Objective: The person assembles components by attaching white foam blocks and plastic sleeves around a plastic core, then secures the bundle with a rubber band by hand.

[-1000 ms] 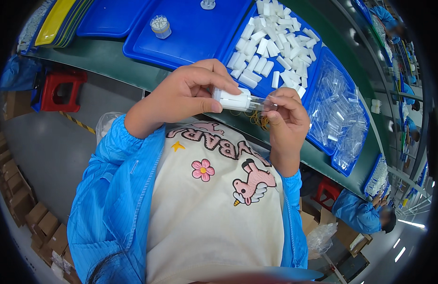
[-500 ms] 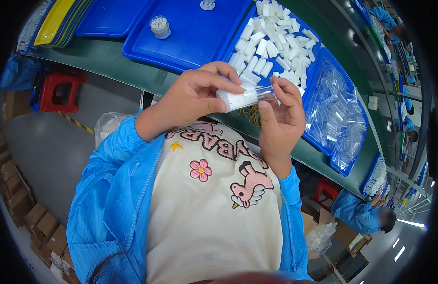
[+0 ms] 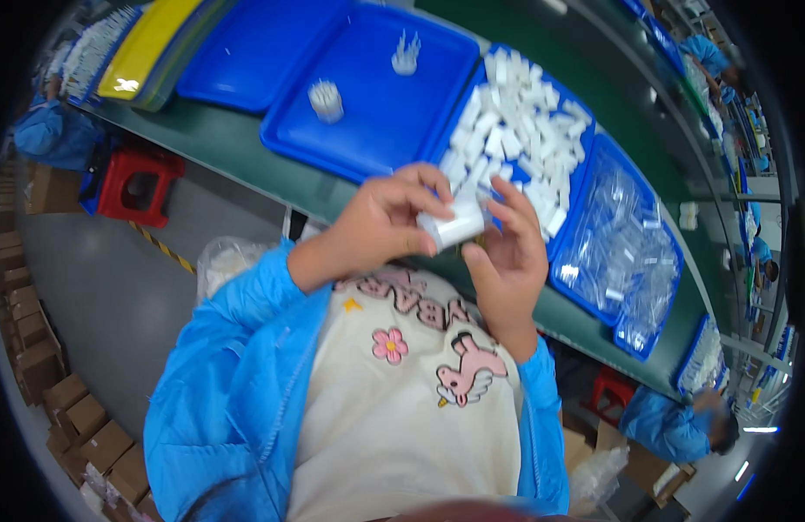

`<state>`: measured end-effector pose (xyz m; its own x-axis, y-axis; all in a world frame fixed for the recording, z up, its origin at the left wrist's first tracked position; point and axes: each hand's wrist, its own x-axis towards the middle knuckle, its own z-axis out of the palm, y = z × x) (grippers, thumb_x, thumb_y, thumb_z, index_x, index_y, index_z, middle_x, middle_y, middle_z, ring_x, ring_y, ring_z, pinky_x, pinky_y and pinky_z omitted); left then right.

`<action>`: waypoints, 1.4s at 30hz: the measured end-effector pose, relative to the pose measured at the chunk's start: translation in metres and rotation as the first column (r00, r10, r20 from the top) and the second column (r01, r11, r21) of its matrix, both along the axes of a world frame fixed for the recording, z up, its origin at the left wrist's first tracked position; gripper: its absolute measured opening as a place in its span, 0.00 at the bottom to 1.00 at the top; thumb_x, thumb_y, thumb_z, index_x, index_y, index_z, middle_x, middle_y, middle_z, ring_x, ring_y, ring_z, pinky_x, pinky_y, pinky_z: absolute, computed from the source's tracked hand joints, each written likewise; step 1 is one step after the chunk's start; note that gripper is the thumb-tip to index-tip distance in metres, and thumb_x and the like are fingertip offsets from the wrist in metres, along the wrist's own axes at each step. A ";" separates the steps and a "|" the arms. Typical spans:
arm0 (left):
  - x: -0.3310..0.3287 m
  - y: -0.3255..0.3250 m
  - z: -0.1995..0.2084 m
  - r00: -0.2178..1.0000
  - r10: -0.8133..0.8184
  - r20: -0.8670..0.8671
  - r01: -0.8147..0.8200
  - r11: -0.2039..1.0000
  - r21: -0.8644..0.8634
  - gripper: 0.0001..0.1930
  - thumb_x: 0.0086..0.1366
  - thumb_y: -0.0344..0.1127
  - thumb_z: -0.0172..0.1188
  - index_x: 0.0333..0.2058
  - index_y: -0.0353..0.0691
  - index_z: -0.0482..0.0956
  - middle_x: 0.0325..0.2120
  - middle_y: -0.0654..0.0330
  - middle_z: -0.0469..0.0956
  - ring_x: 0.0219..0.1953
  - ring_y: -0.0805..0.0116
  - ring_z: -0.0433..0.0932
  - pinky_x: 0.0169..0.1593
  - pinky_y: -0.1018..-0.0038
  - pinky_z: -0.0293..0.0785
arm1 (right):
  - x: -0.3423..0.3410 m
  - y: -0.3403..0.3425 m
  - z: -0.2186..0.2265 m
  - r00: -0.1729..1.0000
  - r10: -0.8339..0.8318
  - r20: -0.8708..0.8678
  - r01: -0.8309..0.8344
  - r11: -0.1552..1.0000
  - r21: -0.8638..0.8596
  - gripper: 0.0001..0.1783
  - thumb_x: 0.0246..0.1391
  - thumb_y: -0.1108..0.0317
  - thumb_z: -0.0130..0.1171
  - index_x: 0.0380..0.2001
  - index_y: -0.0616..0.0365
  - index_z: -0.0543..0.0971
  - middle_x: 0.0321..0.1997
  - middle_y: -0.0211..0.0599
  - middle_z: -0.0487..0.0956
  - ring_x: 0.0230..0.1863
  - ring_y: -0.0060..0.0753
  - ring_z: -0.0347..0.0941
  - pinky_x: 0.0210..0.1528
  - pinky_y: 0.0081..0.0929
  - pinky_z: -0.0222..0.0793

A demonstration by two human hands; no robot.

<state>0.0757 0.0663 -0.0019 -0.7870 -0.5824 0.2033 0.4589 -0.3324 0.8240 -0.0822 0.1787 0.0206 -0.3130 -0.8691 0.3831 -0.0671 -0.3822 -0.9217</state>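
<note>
A white cylindrical bundle [image 3: 457,224] is in my left hand [image 3: 380,217], gripped between the thumb below and the fingers above. It is tilted, and motion blur hides its details. My right hand [image 3: 517,261] is at the bundle's right end, thumb and fingers apart around it; whether the fingertips touch it is not clear. Just beyond my hands, many white blocks [image 3: 528,117] are heaped in a blue tray.
Clear plastic pieces [image 3: 615,230] fill another blue tray on the right. A large blue tray [image 3: 367,143] holds a round bundle [image 3: 326,101] and a cup-like piece with prongs [image 3: 405,54]. Yellow trays [image 3: 146,52] are stacked far left. A red stool [image 3: 141,187] and co-workers are nearby.
The clear tubes sticking out of the bundle's right end no longer show. My right fingers have spread from their grip there. The whole view has shifted, with the trays lower in the picture.
</note>
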 end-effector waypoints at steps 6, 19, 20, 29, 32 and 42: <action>0.008 -0.008 0.002 0.998 0.063 -0.001 -0.062 0.984 0.164 0.28 0.52 0.24 0.70 0.52 0.41 0.71 0.49 0.59 0.69 0.53 0.66 0.72 0.48 0.74 0.77 | -0.075 0.024 0.005 0.484 -0.408 -0.774 0.622 0.782 -0.023 0.25 0.51 0.71 0.61 0.54 0.62 0.73 0.61 0.49 0.70 0.61 0.50 0.66 0.60 0.43 0.60; 0.016 -0.022 0.000 0.998 0.041 0.045 -0.051 0.968 0.246 0.18 0.68 0.29 0.55 0.56 0.38 0.71 0.54 0.54 0.74 0.43 0.68 0.78 0.43 0.76 0.78 | -0.141 0.054 -0.023 -0.028 -0.063 -0.998 0.896 0.441 -0.053 0.19 0.48 0.66 0.65 0.45 0.53 0.79 0.49 0.37 0.77 0.59 0.51 0.64 0.57 0.50 0.57; 0.016 -0.021 0.001 0.996 0.023 0.090 -0.042 0.976 0.215 0.18 0.68 0.29 0.55 0.56 0.38 0.71 0.52 0.54 0.75 0.41 0.70 0.78 0.43 0.77 0.78 | -0.141 0.052 -0.023 -0.019 -0.061 -0.998 0.898 0.438 -0.043 0.17 0.48 0.66 0.65 0.44 0.54 0.80 0.47 0.37 0.77 0.59 0.51 0.64 0.56 0.49 0.56; 0.021 -0.015 -0.011 0.997 0.062 0.042 -0.071 0.964 0.257 0.14 0.64 0.29 0.60 0.49 0.38 0.75 0.54 0.56 0.70 0.47 0.67 0.77 0.42 0.75 0.78 | -0.146 0.054 -0.033 -0.024 -0.241 -0.970 0.852 0.503 -0.146 0.09 0.49 0.68 0.64 0.35 0.55 0.81 0.45 0.36 0.78 0.56 0.46 0.67 0.57 0.49 0.55; 0.022 -0.013 -0.007 0.997 0.043 0.066 -0.058 0.964 0.261 0.16 0.65 0.30 0.60 0.51 0.37 0.74 0.52 0.56 0.73 0.47 0.68 0.77 0.42 0.76 0.78 | -0.150 0.057 -0.030 -0.053 -0.290 -0.955 0.815 0.541 -0.209 0.08 0.50 0.70 0.62 0.35 0.57 0.81 0.41 0.38 0.80 0.51 0.47 0.71 0.54 0.45 0.60; 0.016 -0.019 -0.005 0.996 0.042 0.073 -0.054 0.982 0.181 0.21 0.64 0.35 0.63 0.53 0.35 0.73 0.51 0.55 0.76 0.46 0.67 0.79 0.41 0.77 0.79 | -0.158 0.038 -0.014 0.013 -0.517 -0.856 0.686 0.628 -0.368 0.05 0.53 0.76 0.57 0.34 0.61 0.80 0.44 0.43 0.82 0.47 0.51 0.74 0.53 0.42 0.68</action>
